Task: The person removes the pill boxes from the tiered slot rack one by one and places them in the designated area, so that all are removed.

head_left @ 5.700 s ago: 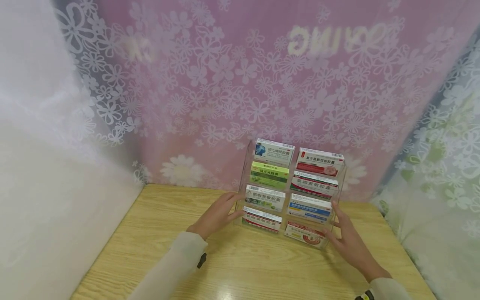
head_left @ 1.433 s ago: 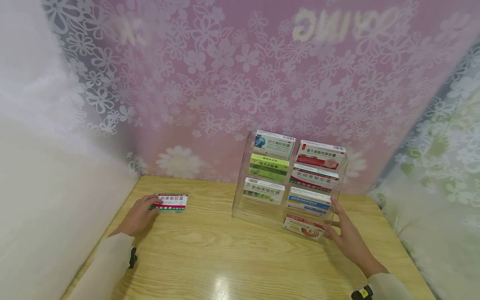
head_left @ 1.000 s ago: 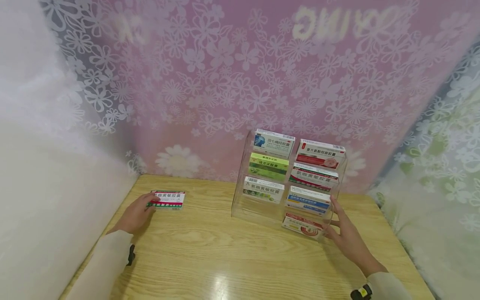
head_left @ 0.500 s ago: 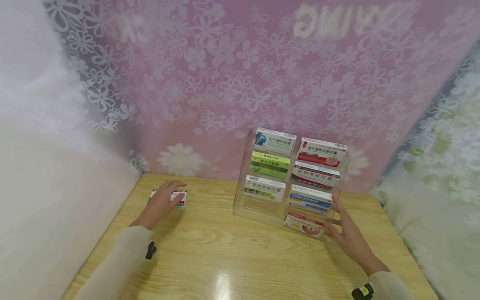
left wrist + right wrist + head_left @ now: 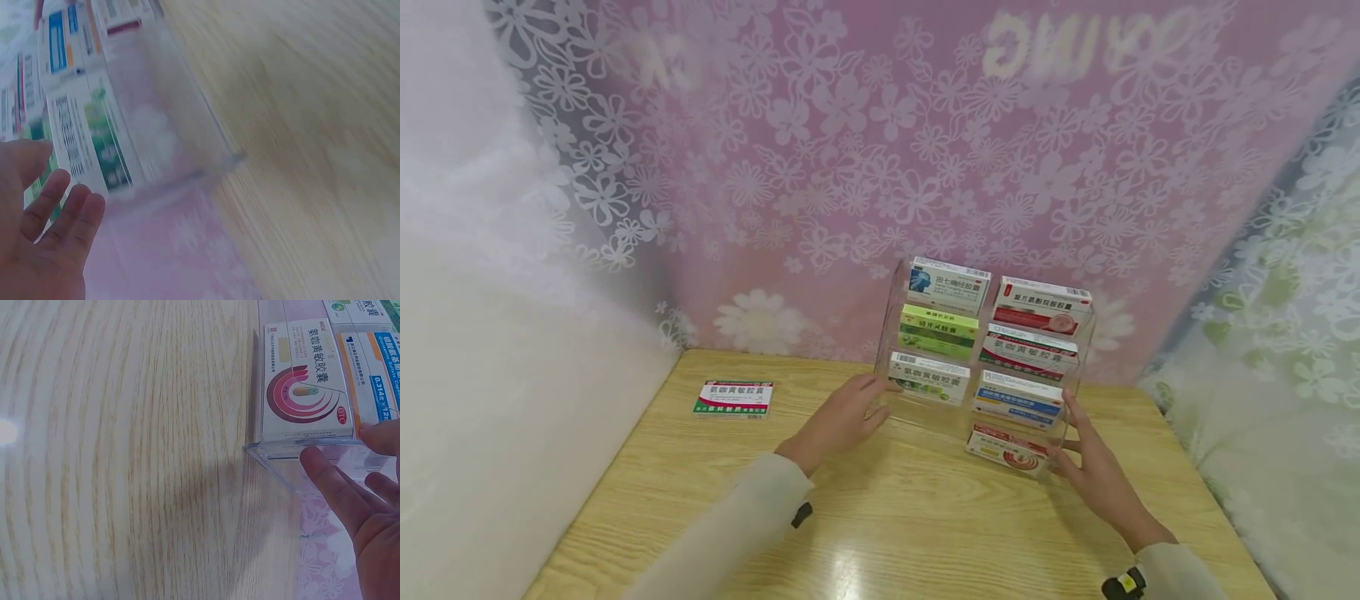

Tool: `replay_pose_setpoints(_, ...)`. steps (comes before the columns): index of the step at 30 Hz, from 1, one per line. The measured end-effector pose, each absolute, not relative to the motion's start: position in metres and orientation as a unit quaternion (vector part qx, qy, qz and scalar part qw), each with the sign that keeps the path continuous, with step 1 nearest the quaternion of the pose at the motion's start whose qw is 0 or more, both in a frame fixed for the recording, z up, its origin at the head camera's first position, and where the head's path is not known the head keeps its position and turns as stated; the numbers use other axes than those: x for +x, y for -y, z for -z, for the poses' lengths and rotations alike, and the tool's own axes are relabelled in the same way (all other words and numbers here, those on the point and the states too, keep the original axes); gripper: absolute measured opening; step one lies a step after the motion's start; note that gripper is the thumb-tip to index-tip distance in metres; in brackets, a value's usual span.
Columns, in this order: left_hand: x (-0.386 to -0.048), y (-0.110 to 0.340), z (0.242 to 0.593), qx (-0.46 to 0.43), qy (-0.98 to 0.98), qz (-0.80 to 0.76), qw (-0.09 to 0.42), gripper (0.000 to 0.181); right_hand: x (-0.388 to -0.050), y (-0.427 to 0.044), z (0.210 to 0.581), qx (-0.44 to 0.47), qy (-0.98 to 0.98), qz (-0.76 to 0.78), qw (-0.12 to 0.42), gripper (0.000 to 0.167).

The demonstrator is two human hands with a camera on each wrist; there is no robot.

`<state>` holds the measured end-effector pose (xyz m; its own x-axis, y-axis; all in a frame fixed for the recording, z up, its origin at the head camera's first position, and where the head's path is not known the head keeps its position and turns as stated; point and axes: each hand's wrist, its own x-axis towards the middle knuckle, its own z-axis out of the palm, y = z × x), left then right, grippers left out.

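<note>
A clear stand (image 5: 917, 435) holds medicine boxes in two columns; its bottom-left slot is bare. My left hand (image 5: 838, 423) is at the stand's left edge beside the white and green box (image 5: 929, 379); in the left wrist view the fingers of my left hand (image 5: 53, 219) are relaxed and hold nothing. My right hand (image 5: 1105, 479) grips the stand's right side, near the red and white box (image 5: 1007, 450). In the right wrist view, fingertips of my right hand (image 5: 375, 487) touch the clear side wall (image 5: 300, 450).
A white, red and green box (image 5: 733, 399) lies flat on the wooden table (image 5: 820, 533) at the left. Behind the table hangs a pink flowered curtain (image 5: 820, 200), with pale sheets at both sides.
The white, red and green box went from the bottom-left slot to the table at the left. My left hand let it go and moved right, back to the stand. My right hand stayed.
</note>
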<state>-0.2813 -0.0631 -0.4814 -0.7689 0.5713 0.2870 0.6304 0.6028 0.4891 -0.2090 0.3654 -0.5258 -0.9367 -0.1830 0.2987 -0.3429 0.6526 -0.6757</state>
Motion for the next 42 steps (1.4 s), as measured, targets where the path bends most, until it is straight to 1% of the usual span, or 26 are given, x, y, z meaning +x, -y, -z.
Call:
replay_pose_setpoints(5, -0.279, 0.020, 0.482, -0.358, 0.890, 0.281, 0.029, 0.040, -0.209, -0.364, 0.525, 0.145, 0.900, -0.398, 0.100, 0.104)
replay_pose_setpoints(11, -0.277, -0.017, 0.484, -0.390, 0.872, 0.296, -0.007, 0.045, -0.208, -0.365, 0.526, 0.146, 0.906, -0.384, 0.099, 0.105)
replay_pose_setpoints(15, -0.279, -0.037, 0.493, -0.414, 0.863, 0.288, -0.013, 0.049, -0.208, -0.364, 0.525, 0.141, 0.911, -0.375, 0.097, 0.103)
replay_pose_setpoints(19, -0.279, -0.055, 0.502, -0.418, 0.871, 0.257, 0.004, 0.050, -0.207, -0.364, 0.524, 0.138, 0.913, -0.373, 0.094, 0.102)
replay_pose_setpoints(23, -0.277, -0.068, 0.512, -0.397, 0.895, 0.199, 0.026, 0.046, -0.206, -0.363, 0.522, 0.135, 0.914, -0.372, 0.091, 0.102)
replay_pose_setpoints(27, -0.274, -0.076, 0.519, -0.384, 0.911, 0.139, 0.058, 0.038, -0.206, -0.363, 0.522, 0.138, 0.913, -0.371, 0.094, 0.102)
replay_pose_setpoints(29, -0.273, -0.079, 0.523, -0.387, 0.911, 0.116, 0.083, 0.033, -0.206, -0.364, 0.522, 0.140, 0.914, -0.370, 0.097, 0.103)
replay_pose_setpoints(32, -0.273, -0.082, 0.532, -0.396, 0.903, 0.132, 0.099, 0.028, -0.206, -0.365, 0.523, 0.141, 0.914, -0.368, 0.102, 0.104)
replay_pose_setpoints(34, -0.276, -0.083, 0.541, -0.397, 0.898, 0.172, 0.084, 0.027, -0.206, -0.365, 0.523, 0.141, 0.914, -0.366, 0.104, 0.104)
replay_pose_setpoints(38, -0.282, -0.078, 0.556, -0.372, 0.883, 0.285, 0.031, 0.028, -0.207, -0.363, 0.524, 0.143, 0.911, -0.373, 0.104, 0.104)
replay_pose_setpoints(42, -0.286, -0.065, 0.556, -0.351, 0.864, 0.362, 0.012, 0.028, -0.206, -0.363, 0.525, 0.144, 0.907, -0.382, 0.102, 0.104)
